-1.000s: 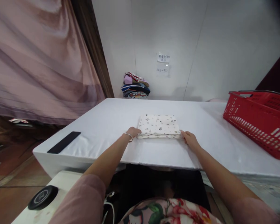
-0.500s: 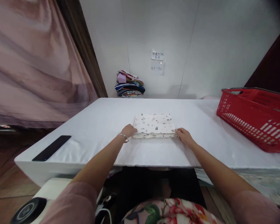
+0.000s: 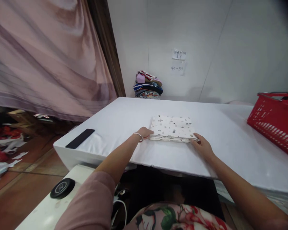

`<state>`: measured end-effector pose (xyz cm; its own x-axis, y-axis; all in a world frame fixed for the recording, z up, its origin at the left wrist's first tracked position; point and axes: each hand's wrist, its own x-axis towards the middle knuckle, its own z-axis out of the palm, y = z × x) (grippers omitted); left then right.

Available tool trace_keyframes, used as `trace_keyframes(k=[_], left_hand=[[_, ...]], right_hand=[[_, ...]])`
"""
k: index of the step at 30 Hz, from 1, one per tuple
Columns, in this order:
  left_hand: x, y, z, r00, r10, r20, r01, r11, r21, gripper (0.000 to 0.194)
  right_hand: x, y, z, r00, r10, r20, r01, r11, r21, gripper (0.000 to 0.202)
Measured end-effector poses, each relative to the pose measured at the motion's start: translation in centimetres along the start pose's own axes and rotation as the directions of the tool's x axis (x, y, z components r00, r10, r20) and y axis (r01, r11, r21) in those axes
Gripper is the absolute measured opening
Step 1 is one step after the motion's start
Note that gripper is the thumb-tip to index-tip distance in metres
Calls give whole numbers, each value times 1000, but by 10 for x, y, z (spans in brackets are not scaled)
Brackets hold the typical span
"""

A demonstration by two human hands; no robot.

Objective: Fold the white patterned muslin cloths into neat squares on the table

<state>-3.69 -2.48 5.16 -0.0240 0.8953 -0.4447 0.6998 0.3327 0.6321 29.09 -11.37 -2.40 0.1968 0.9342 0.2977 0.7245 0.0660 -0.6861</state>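
Note:
A folded white cloth (image 3: 171,125) with a small scattered print lies flat on the white-covered table (image 3: 124,118), its layered folds facing me. At its left front corner is my left hand (image 3: 144,132), a bracelet on the wrist, fingers closed on the edge. My right hand (image 3: 203,145) pinches the right front corner between thumb and fingers. The fingertips under the cloth are partly hidden.
A black phone (image 3: 80,138) lies at the table's left. On the right stands a red plastic basket (image 3: 276,123). Several folded fabrics (image 3: 148,85) are piled by the wall, below paper notes (image 3: 178,67). A pink curtain (image 3: 50,57) hangs at left.
The camera view has turned left, so everything sits further right in the picture. My right hand has its fingers more firmly around the cloth's corner; the cloth stays on the table.

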Motion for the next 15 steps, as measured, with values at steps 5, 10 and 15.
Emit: trace_keyframes(k=[5, 10, 15], left_hand=[[-3, 3, 0, 1000, -8, -11, 8, 999, -35, 23], [-4, 4, 2, 1000, -10, -15, 9, 997, -72, 23], [-4, 4, 3, 1000, 1, -10, -2, 993, -115, 22]], right_hand=[[-4, 0, 2, 1000, -12, -27, 12, 1000, -7, 55], [-4, 1, 3, 1000, -9, -27, 9, 1000, -4, 54], [-5, 0, 2, 999, 13, -29, -13, 1000, 12, 54]])
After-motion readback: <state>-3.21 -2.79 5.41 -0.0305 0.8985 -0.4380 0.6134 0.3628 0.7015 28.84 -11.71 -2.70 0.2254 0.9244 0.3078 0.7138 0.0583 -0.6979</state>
